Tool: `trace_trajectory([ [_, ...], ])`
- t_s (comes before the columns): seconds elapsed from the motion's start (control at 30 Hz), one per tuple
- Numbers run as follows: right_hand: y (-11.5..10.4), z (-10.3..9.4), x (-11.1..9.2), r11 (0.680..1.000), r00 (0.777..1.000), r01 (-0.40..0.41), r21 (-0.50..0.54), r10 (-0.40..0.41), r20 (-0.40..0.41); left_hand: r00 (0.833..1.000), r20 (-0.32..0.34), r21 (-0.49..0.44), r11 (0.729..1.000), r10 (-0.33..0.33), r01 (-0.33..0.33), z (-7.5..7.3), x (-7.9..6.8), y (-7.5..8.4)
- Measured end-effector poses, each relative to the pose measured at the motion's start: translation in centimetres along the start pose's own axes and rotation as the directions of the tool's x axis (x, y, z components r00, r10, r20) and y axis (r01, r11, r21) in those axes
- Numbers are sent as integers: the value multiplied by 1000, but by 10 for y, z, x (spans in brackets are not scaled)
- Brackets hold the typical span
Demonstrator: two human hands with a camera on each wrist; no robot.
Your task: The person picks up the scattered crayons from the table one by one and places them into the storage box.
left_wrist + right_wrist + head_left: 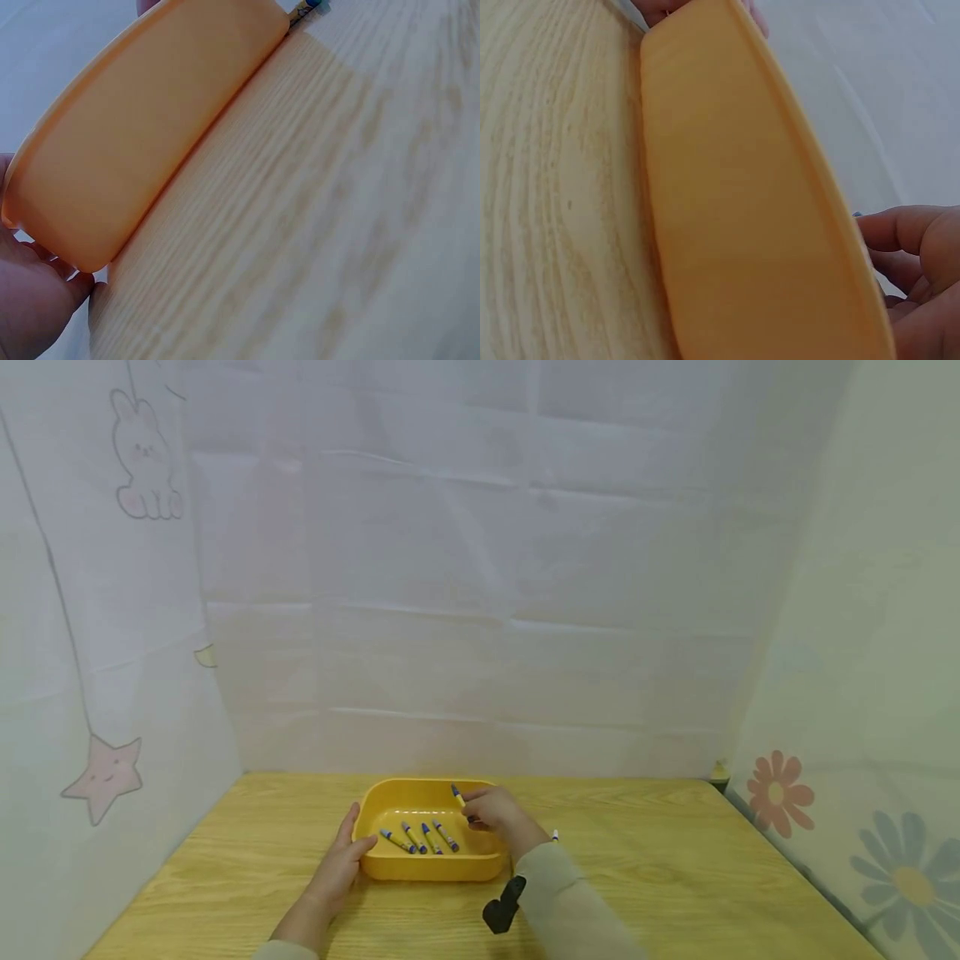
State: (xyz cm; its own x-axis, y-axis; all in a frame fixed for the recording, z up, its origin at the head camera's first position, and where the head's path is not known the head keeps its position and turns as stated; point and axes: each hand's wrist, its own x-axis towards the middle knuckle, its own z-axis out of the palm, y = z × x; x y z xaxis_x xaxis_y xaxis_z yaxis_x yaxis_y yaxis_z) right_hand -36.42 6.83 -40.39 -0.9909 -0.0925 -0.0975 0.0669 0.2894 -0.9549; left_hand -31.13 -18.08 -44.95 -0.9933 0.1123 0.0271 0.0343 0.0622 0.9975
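Note:
A yellow plastic tray [431,868] with raised walls stands on the wooden table. My left hand [339,864] grips its left side, thumb over the rim and fingers along the outer wall; in the left wrist view that hand [37,296] is at the tray's corner. Above the tray's right part, my right hand [498,817] pinches a crayon [458,796] with a blue tip and a pale wrapper. Several crayons [427,839] with blue or purple tips lie side by side on the tray floor. In the right wrist view the tray wall [735,172] hides most of the held crayon.
A white-tipped crayon [555,836] shows just beyond the right sleeve, mostly hidden. A black device [504,906] sits by the right wrist. At the table's [637,843] far right corner is a small dark object [718,774]. Pale sheets [480,568] hang behind and on both sides.

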Motion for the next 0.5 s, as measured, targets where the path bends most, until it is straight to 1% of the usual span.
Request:
trace_trajectory([
  [0.07,3,4,2,1000,1000,-19,-15,19,-14,1000,0,-2,1000,-1,1,0,0,0],
  [0.2,9,12,5,999,998,-53,-11,53,-42,1000,0,-5,1000,-5,5,0,0,1],
  [0.3,13,16,7,998,997,-56,-35,54,-54,1000,2,-6,1000,-10,10,0,-1,1],
  [0.5,16,20,9,991,996,-51,-125,42,-73,1000,0,0,1000,-19,19,1,0,1],
])
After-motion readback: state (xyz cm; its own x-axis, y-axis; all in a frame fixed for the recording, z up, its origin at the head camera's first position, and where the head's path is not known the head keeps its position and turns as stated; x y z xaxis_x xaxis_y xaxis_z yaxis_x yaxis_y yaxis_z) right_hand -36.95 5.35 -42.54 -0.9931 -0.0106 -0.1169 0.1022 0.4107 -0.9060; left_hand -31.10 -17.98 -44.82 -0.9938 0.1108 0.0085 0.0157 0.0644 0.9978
